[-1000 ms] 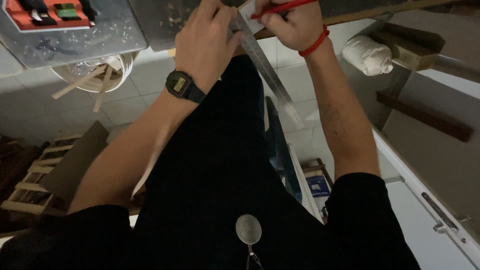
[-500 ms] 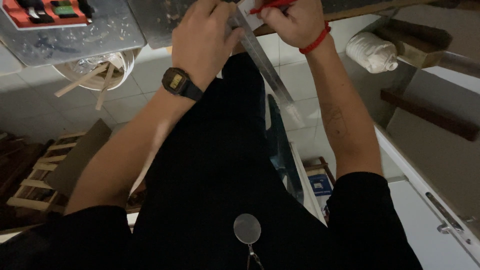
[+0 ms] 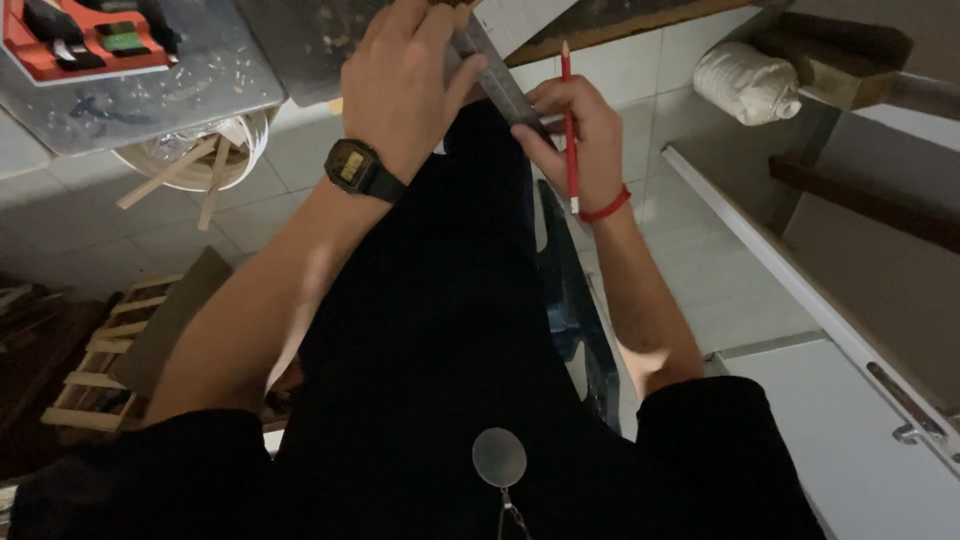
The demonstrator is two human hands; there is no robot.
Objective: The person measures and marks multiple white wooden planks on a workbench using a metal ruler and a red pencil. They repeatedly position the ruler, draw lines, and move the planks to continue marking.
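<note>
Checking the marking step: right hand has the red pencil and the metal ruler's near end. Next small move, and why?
Probably lift the right hand off the long grey metal ruler and bring the red pencil to its edge. The left hand already presses the ruler onto the pale board, and the pencil points away from it.

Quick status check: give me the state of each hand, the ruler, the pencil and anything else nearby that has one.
left hand: pressed flat on the metal ruler
right hand: gripping the red pencil, fingertips at the ruler's lower end
metal ruler: lying slanted over the bench edge
red pencil: upright in the fist, off the work
wristwatch: strapped on the left wrist
white twine roll: lying on its side
</note>
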